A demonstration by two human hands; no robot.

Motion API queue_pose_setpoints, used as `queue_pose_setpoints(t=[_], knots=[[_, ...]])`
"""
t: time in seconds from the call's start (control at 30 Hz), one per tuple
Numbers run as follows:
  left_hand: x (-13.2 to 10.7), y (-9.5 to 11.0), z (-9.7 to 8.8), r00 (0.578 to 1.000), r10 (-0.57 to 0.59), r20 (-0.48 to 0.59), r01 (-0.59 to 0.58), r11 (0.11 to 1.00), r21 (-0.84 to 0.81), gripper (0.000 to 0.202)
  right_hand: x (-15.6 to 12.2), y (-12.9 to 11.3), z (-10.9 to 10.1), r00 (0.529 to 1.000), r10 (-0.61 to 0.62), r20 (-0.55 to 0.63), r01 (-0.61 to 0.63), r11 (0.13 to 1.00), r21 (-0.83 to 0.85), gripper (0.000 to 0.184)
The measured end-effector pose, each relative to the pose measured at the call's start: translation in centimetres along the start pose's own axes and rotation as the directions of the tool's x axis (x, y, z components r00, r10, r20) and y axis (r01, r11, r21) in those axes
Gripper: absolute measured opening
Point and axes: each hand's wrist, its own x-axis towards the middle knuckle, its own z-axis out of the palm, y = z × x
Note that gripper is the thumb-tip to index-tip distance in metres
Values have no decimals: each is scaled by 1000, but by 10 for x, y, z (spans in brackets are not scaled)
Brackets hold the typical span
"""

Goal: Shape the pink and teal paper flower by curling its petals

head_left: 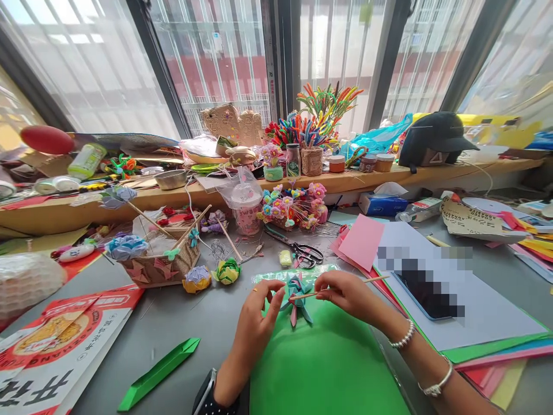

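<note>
A folded paper flower (295, 295) in blue, teal and pink lies over the far part of a green sheet in a clear sleeve (319, 369). My left hand (262, 308) is closed at the flower's left side, its thumb and forefinger pinching a petal. From the right, my right hand (345, 294) grips a thin wooden stick (375, 279), whose tip touches the middle of the flower. A folded green paper strip (159, 374) lies on the table to the left of my hands.
Scissors (302, 252) lie beyond the flower. Folded paper flowers (226, 271) and a decorated box (159, 268) stand to the left. Stacked coloured paper (432, 288) with a phone (425, 294) is on the right. A cluttered wooden ledge (242, 187) runs along the back.
</note>
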Motion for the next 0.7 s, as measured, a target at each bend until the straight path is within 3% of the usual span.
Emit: queue_pose_setpoints(t=[0.2,0.53,0.7], knots=[[-2,6,4,995,42,92,-44,999,12,26,7,-1,4,996,-90,-6,89,994,-60,9],[1,2,-1,989,-88,118,100,989,-106,24,13,-8,7,995,-96,24,96,995,-12,8],[1,-2,1,989,-84,124,99,987,-123,24,14,-9,11,996,-87,23,86,996,28,6]])
